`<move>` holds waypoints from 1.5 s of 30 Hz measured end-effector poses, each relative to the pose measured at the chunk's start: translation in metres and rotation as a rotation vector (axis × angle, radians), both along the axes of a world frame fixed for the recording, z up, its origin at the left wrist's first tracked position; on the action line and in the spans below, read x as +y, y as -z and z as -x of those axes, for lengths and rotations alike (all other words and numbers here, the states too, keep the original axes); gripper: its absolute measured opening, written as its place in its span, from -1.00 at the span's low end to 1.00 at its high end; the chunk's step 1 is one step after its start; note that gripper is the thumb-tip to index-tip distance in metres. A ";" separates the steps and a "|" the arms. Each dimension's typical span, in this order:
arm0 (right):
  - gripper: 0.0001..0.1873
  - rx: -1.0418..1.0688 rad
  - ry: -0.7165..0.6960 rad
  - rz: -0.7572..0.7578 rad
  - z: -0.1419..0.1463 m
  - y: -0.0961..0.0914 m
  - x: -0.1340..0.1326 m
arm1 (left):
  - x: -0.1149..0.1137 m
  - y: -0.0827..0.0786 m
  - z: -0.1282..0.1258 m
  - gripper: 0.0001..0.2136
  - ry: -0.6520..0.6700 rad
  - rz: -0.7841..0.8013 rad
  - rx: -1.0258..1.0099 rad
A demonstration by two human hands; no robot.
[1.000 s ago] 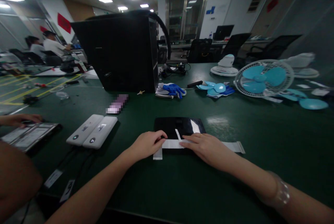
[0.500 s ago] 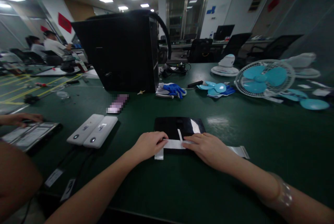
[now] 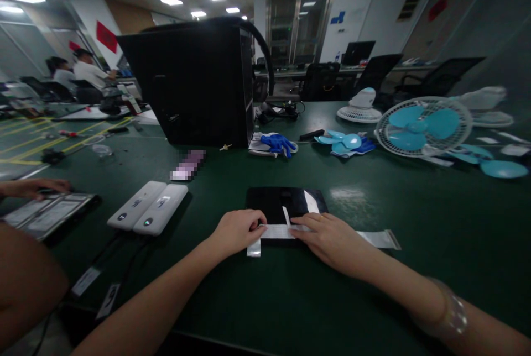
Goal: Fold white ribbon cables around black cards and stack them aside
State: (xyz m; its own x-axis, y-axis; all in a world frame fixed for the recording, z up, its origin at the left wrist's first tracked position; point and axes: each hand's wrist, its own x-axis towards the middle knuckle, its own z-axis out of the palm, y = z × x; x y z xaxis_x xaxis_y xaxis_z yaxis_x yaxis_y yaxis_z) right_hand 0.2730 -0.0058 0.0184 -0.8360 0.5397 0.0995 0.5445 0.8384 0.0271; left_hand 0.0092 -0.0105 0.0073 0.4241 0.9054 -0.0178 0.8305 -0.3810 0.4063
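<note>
Your left hand (image 3: 237, 230) pinches the flat white ribbon strip (image 3: 277, 230) in curled fingers on the shiny black square plate (image 3: 269, 201), and your right hand (image 3: 328, 237) lies open on it.

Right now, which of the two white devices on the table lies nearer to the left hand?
The white device on the right of the pair: its twin lies to its left, farther from the left hand, which holds a white strip.
</note>
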 end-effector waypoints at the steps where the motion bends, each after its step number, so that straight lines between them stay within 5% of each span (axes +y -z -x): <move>1: -0.60 -0.003 -0.009 0.005 0.001 -0.001 0.000 | 0.000 0.000 0.000 -0.82 0.000 -0.003 0.000; 11: -0.59 0.051 -0.106 0.075 0.005 -0.004 -0.001 | 0.001 -0.002 0.000 -0.83 -0.013 0.014 0.007; 26: -0.64 0.156 0.012 0.218 0.004 -0.010 -0.001 | 0.000 -0.002 -0.002 -0.80 -0.054 0.029 0.054; 40: -0.57 0.138 -0.046 0.179 0.000 -0.005 0.002 | 0.003 -0.004 0.001 -0.70 -0.166 0.009 0.078; 45: -0.34 0.139 0.007 0.145 -0.007 0.003 0.013 | 0.008 0.000 0.007 -0.62 -0.272 -0.020 0.144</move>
State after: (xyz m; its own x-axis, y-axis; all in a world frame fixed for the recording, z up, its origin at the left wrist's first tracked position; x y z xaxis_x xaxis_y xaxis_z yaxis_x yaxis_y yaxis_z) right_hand 0.2800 0.0069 0.0154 -0.8160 0.5622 0.1342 0.5402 0.8244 -0.1692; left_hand 0.0025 -0.0029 0.0072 0.1609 0.9861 -0.0411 0.9515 -0.1439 0.2720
